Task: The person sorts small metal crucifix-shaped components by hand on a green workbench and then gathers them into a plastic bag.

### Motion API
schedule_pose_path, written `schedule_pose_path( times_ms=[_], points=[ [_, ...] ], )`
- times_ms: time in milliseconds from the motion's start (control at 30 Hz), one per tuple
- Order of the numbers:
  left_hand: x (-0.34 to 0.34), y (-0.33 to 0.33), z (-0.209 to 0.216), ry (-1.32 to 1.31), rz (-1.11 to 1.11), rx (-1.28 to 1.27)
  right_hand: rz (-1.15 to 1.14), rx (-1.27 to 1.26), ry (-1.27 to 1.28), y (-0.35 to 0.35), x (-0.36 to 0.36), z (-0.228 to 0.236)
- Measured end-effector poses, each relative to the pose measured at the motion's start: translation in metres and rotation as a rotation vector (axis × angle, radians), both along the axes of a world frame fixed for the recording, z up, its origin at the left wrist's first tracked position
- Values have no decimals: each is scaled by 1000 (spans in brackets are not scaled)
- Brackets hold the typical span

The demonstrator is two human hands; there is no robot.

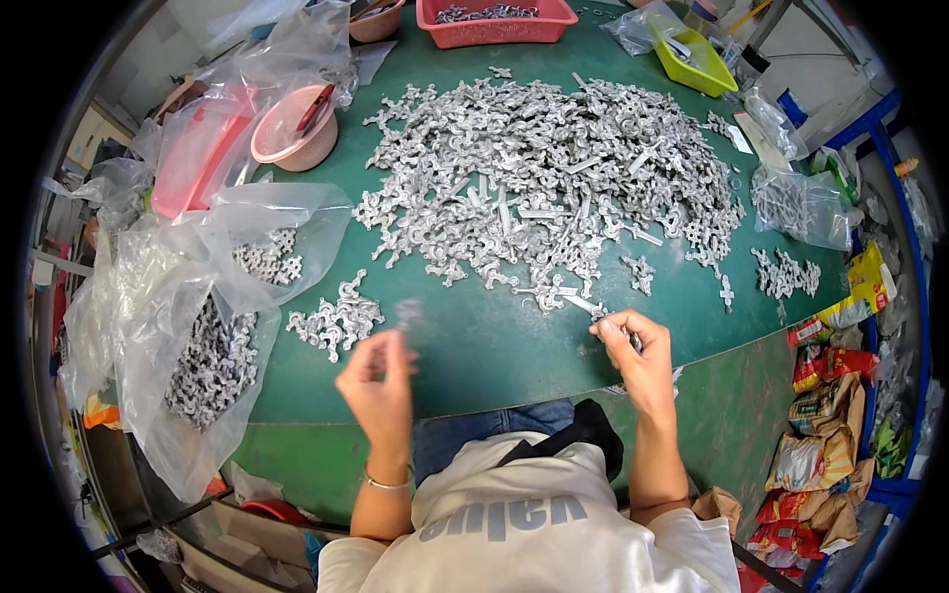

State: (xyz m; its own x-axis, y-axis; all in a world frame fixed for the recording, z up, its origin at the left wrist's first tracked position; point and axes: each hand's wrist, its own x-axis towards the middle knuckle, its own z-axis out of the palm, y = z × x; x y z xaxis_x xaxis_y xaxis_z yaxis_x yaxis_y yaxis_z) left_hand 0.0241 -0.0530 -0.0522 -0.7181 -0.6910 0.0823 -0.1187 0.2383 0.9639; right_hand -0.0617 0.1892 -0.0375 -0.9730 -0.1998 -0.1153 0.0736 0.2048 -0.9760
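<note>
Person at a green tabletop [484,361], both bare hands over the near edge. Large heap of small silver-grey metal pieces [554,168] covers the middle and far part of the surface.

Right hand [641,358]: at the heap's near edge, grip closed on a few grey pieces [633,341], thumb against forefinger; a narrow pale strip [577,301] lies at its fingertips.

Left hand [379,374]: motion-blurred, bangle [386,484] at the wrist. A smeared grey piece [408,315] shows just beyond the fingertips; cannot tell whether the grip has it.

Left of that hand, a smaller pile [336,316] of the same sort; beyond it, a clear plastic bag [183,465] partly filled with grey pieces. Pink bowl [287,153] farther back, red tray [499,34] at the far edge, yellow-green basket [687,71] at far right. Small cluster [788,274] near the right edge.
</note>
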Motion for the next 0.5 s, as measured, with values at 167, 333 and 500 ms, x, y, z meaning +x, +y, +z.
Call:
schedule_pose_path(
  times_ms=[167,333,500],
  points=[
    [6,-28,-20,-84,174,-412,26,453,309,-14,-21,-10],
    [1,3,-9,-25,77,-265,89,689,471,-40,-26,-20],
    [-5,19,-4,34,-211,-238,70,598,540,-32,-31,-24]
  ],
)
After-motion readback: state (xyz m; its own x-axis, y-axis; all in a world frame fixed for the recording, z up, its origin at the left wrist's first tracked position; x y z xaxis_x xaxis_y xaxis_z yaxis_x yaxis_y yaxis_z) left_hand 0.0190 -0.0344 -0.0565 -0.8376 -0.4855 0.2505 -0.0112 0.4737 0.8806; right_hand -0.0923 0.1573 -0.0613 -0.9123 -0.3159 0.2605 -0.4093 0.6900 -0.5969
